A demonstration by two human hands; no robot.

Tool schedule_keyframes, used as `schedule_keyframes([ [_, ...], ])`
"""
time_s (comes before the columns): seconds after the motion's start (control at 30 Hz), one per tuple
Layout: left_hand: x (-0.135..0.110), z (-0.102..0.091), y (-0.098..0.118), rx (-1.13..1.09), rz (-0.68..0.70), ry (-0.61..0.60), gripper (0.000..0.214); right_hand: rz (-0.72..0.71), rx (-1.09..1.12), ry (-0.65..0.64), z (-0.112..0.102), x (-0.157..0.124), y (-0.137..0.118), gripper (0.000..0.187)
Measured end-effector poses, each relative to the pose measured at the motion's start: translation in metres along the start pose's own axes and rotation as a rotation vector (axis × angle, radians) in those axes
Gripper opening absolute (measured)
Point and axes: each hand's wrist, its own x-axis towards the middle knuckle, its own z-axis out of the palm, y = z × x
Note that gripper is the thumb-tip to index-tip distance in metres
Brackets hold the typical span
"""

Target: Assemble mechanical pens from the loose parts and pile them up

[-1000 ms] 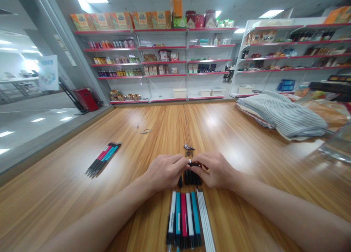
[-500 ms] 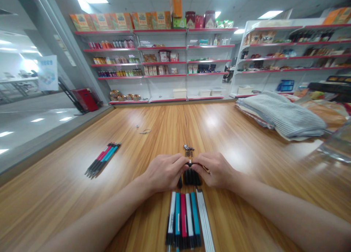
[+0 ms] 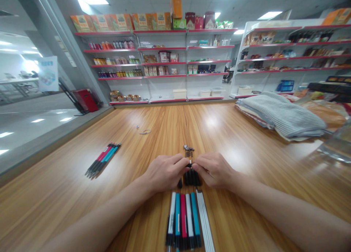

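As less of the slim, black, plastic-looking piece [image 3: 189, 165] shows than before, the left hand [image 3: 166, 172] and right hand [image 3: 215, 170] pinch it, apparently adjusting their hold.

- Your left hand [image 3: 166, 172] and right hand [image 3: 215, 170] partly hide a black piece [image 3: 189, 165].
- The view's near edge cuts your white refills [image 3: 203, 219].
- Far metal bits [image 3: 188, 148]: too tiny.

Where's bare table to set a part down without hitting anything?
Bare wood lies between the pen bundle and the left hand, and between the right hand and the folded cloth. The centre strip is crowded: small metal parts beyond the hands, black grips between them, barrels and white refills nearer.
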Motion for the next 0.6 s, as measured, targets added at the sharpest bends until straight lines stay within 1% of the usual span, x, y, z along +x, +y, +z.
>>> schedule_keyframes([
  [0.13, 0.0001, 0.0013, 0.0004, 0.047, 0.017, -0.008, 0.022, 0.014, 0.064, 0.007, -0.0017, 0.0005, -0.0017, 0.016],
  [0.23, 0.0002, 0.0007, 0.0005, 0.025, 0.014, 0.012, 0.022, 0.000, 0.062, 0.020, -0.0013, 0.0006, -0.0022, 0.016],
  [0.37, 0.0001, -0.0006, 0.0004, -0.032, 0.012, 0.017, 0.020, -0.031, 0.008, 0.026, 0.0019, 0.0008, -0.0006, 0.028],
  [0.47, 0.0002, -0.0004, -0.0001, 0.004, 0.031, 0.006, 0.019, -0.028, 0.004, 0.010, 0.0024, 0.0008, -0.0003, 0.033],
  [0.53, 0.0002, -0.0001, -0.0004, 0.032, 0.038, -0.004, 0.021, -0.003, 0.023, 0.004, 0.0010, 0.0007, -0.0013, 0.029],
  [0.6, 0.0001, -0.0001, -0.0002, 0.041, 0.036, -0.011, 0.022, 0.023, 0.054, 0.003, -0.0008, 0.0006, -0.0025, 0.020],
])
